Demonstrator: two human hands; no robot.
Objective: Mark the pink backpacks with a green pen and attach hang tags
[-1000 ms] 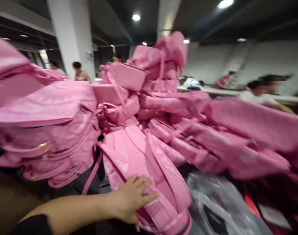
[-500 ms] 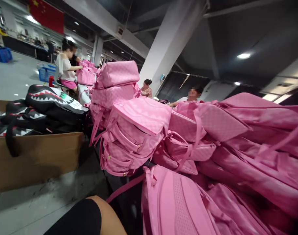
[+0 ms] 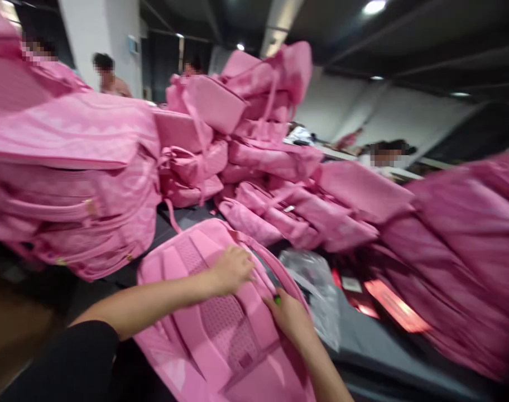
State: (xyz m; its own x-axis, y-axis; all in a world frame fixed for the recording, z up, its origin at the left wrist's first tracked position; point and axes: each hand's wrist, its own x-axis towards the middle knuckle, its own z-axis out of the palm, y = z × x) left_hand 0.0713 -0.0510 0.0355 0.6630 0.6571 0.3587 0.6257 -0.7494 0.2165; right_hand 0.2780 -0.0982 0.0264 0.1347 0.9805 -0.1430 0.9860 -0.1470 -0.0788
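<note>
A pink backpack [image 3: 225,312] lies tilted in front of me, its padded back panel and straps facing up. My left hand [image 3: 233,271] is closed at the upper part of the backpack, fingers curled against a strap beside the open-looking side edge. My right hand [image 3: 290,315] is closed at that same edge, lower and to the right. A tiny green bit shows at its fingers, too small and blurred to name. The undersides of both hands' fingers are hidden.
A bulky pink backpack [image 3: 74,184] stands at left. Piles of pink bags [image 3: 263,156] fill the back, with more bags [image 3: 467,240] at right. Clear plastic wrap [image 3: 315,290] and red packets [image 3: 397,304] lie on the dark table [image 3: 375,357]. Several people are beyond the piles.
My view has swung right and down onto the table. Both my hands have come into view on the pink backpack; the carton of black bags has left view.
</note>
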